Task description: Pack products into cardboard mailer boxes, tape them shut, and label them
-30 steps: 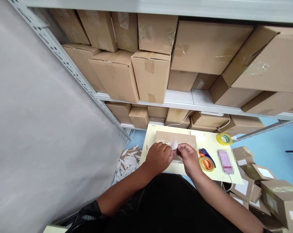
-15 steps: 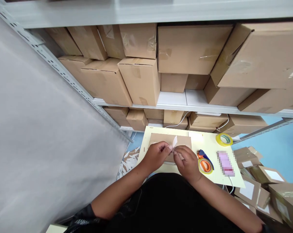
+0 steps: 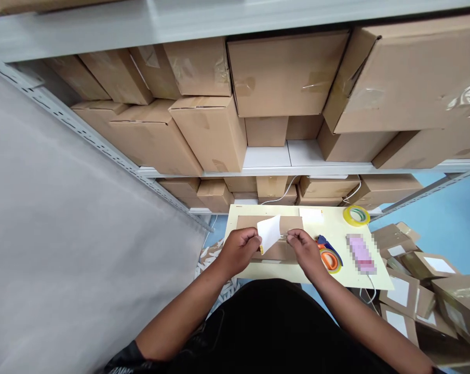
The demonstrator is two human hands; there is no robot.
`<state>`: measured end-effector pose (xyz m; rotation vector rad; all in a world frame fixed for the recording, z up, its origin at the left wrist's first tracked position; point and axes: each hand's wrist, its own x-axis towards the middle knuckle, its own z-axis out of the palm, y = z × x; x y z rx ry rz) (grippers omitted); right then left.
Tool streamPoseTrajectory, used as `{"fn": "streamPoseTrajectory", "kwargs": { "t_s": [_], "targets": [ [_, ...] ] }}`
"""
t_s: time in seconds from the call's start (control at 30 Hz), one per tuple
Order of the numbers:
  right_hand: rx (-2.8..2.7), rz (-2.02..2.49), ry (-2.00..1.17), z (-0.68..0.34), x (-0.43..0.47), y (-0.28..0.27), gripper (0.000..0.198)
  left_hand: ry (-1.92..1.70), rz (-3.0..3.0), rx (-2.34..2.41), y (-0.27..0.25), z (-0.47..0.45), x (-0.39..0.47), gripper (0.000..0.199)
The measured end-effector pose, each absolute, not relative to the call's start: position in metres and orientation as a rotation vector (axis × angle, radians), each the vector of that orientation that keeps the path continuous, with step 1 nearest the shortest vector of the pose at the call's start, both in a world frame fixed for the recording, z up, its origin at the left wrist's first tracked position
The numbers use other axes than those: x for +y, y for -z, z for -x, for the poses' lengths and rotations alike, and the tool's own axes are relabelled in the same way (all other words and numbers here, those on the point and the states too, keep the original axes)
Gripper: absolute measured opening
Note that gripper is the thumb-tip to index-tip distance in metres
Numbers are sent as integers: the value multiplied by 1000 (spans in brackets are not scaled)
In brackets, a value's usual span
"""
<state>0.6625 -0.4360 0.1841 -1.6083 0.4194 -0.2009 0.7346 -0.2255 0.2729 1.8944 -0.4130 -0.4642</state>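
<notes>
My left hand (image 3: 240, 252) pinches a white label (image 3: 269, 232) with a small yellow mark at its lower corner. The label is tilted above a flat-lying cardboard box (image 3: 273, 254) on the pale yellow table (image 3: 254, 271). To the right of the label, my right hand (image 3: 305, 252) has its thumb and finger pressed together. A thin whitish bit shows by those fingertips, too small to name. Close to the right hand lies a tape dispenser (image 3: 329, 255) in blue and orange with a yellow roll on it.
Another white label (image 3: 311, 215) lies at the table's back edge. Right of it are a yellow tape roll (image 3: 356, 215) and a pixelated pink object (image 3: 361, 253) with a white cable. Shelves (image 3: 266, 171) of cardboard boxes stand behind; labelled boxes (image 3: 398, 291) are piled right, paper strips (image 3: 223, 293) left.
My hands have moved apart, the right one to the right. The white label, seen narrow before, now shows its broad face in my left hand. The view has shifted slightly.
</notes>
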Motion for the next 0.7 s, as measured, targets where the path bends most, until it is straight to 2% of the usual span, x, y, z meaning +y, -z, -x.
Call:
{"fn": "streamPoseTrajectory", "kwargs": {
  "t_s": [0.1, 0.27, 0.37, 0.53, 0.7],
  "targets": [
    [481, 1191, -23, -668, -439, -171, 40, 554, -1732, -358, -272, -734, -222, 26],
    [493, 1044, -79, -667, -431, -173, 31, 598, -1638, -282, -261, -733, -216, 24],
    [555, 1134, -36, -665, -433, -180, 28, 579, -1686, -275, -249, -735, -212, 25],
    [594, 1546, 65, -668, -448, -174, 24, 561, -1980, -267, -215, -752, -214, 30],
    [654, 1912, -42, -685, -464, -151, 20, 620, -2299, -328, -178, -776, -229, 29]
  ]
}}
